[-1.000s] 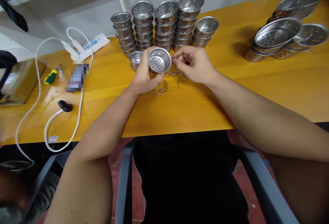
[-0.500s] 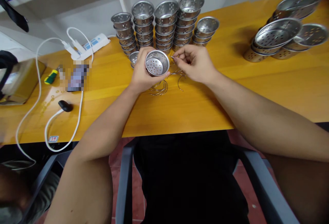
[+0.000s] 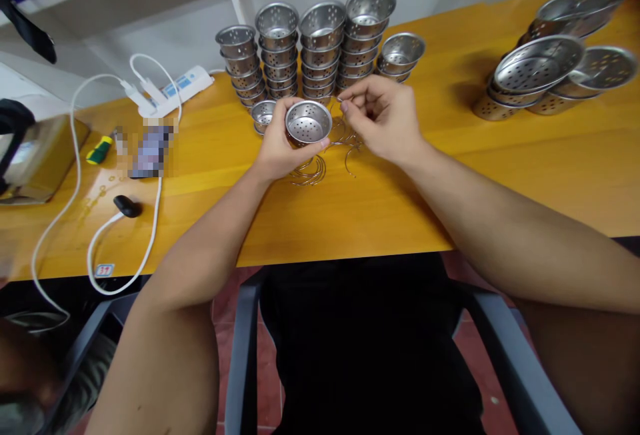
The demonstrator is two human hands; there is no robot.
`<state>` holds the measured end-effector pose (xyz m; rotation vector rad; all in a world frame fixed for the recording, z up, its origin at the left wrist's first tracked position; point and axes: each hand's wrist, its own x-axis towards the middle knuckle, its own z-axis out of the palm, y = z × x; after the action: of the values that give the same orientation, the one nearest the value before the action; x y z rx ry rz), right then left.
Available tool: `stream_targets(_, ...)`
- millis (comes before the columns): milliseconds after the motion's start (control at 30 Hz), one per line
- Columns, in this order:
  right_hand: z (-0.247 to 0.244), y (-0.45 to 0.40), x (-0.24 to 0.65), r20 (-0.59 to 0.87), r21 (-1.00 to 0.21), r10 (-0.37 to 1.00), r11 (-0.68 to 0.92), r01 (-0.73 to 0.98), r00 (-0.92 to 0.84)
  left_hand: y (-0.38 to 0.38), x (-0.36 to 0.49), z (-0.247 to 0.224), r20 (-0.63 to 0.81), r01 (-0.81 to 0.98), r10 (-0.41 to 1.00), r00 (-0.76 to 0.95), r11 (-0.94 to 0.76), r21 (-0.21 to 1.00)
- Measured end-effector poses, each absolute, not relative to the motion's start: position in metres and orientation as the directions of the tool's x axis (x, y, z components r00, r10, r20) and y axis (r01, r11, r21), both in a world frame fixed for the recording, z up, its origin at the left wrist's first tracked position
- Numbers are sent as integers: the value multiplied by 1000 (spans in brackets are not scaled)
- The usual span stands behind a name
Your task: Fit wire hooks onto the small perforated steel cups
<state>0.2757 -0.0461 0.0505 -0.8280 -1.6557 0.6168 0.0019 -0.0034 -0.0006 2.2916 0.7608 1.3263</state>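
My left hand (image 3: 281,138) is wrapped round a small perforated metal cup (image 3: 309,123), its open mouth tilted up toward me. Just right of the cup's rim, my right hand (image 3: 383,115) pinches a thin curved metal wire (image 3: 340,99) between thumb and forefinger; most of that wire is hidden. Below the cup lie several bent wire pieces (image 3: 313,172) on the table, and more loose wires (image 3: 351,148) lie under my right hand. A small perforated cup (image 3: 263,114) stands behind my left hand.
Stacks of perforated metal cups (image 3: 323,55) line the back of the table (image 3: 350,222). More perforated cups (image 3: 540,68) stand at the right. To the left are a power strip (image 3: 183,92), a screwdriver (image 3: 100,149), a blurred-out phone (image 3: 151,150) and a white cable (image 3: 155,222).
The cup in my left hand has shifted slightly right and down, tilting a little. My right hand has moved slightly up and right, with the wire still pinched.
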Motion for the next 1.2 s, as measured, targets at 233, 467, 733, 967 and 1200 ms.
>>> stream_targets(233, 65, -70, 256, 563, -779, 807, 590, 212, -179, -3, 6, -2, 632, 239, 632, 449, -766, 596)
stream_targets(467, 50, -56, 256, 543, -801, 828, 560, 213, -139, -6, 10, -3, 652, 224, 606, 455, -787, 575)
stream_targets(733, 53, -60, 252, 548, -789, 829, 557, 258, -115, -13, 14, -1, 623, 229, 625, 471, -768, 598)
stream_targets(967, 52, -60, 251, 525, -806, 840, 543, 235, -138, -13, 16, -1, 617, 266, 646, 450, -756, 598)
stream_targets(1200, 51, -58, 252, 527, -807, 837, 546, 222, -143, -10, 15, -5, 632, 261, 633, 447, -768, 585)
